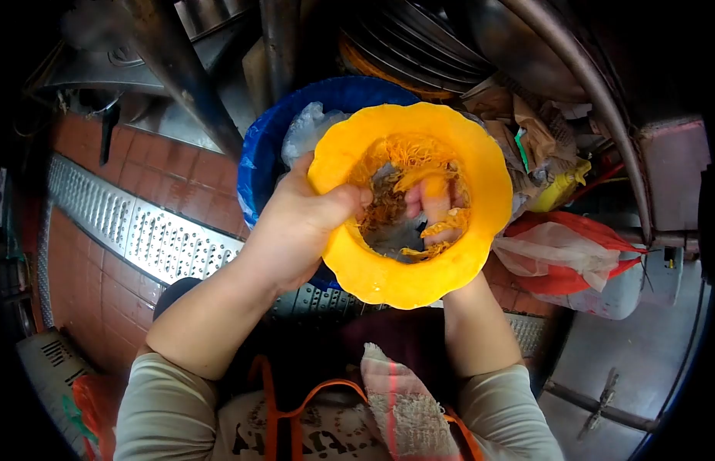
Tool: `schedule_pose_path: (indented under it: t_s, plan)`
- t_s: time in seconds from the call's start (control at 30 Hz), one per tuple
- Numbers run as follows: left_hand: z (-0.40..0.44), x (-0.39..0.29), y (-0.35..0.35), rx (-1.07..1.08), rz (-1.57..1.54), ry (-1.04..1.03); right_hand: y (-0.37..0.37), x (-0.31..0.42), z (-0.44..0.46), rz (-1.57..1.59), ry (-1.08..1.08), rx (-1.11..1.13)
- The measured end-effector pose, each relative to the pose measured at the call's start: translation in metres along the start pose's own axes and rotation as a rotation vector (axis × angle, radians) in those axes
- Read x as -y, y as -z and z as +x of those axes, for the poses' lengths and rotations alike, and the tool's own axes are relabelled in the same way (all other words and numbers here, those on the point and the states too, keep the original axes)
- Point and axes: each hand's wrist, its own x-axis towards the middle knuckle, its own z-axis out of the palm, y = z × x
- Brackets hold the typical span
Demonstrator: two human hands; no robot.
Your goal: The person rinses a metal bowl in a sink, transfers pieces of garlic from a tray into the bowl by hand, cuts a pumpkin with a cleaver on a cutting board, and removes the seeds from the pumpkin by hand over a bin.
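A thick ring of bright yellow-orange pumpkin (403, 284), with a scalloped edge and a hole through its middle, is held up over a blue bin (254, 165). My left hand (288, 223) is closed on the ring's left side, its thumb hooked over the inner edge. From underneath, my right hand (436, 201) reaches into the hollow. Its curled fingers are among stringy pumpkin pulp (415, 154), with strands lying over them; the rest of that hand is hidden behind the ring. Clear plastic (311, 131) shows inside the bin.
Stacked metal pans (419, 46) stand behind the bin. Crumpled brown paper (538, 131) and a red and white plastic bag (565, 253) are at the right. A perforated metal drain cover (165, 230) crosses the red tiled floor (173, 173). Metal pipes (192, 84) slant down at the left.
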Motion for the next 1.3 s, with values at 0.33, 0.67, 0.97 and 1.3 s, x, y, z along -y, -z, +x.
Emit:
schedule_pose_path:
  t_s: [0.33, 0.67, 0.97, 1.3]
  plan:
    - [0.005, 0.024, -0.001, 0.06, 0.058, -0.08, -0.052, 0.033, -0.006, -0.27, -0.129, -0.223]
    - [0.007, 0.027, 0.0, -0.052, -0.081, -0.024, -0.021, 0.004, -0.002, -0.714, 0.052, -0.036]
    - [0.001, 0.002, 0.0, -0.024, -0.152, 0.038, 0.012, -0.028, 0.005, -0.749, 0.065, 0.075]
    - [-0.003, 0.001, -0.001, 0.016, -0.182, 0.066, -0.038, 0.039, -0.003, -0.7, 0.026, 0.045]
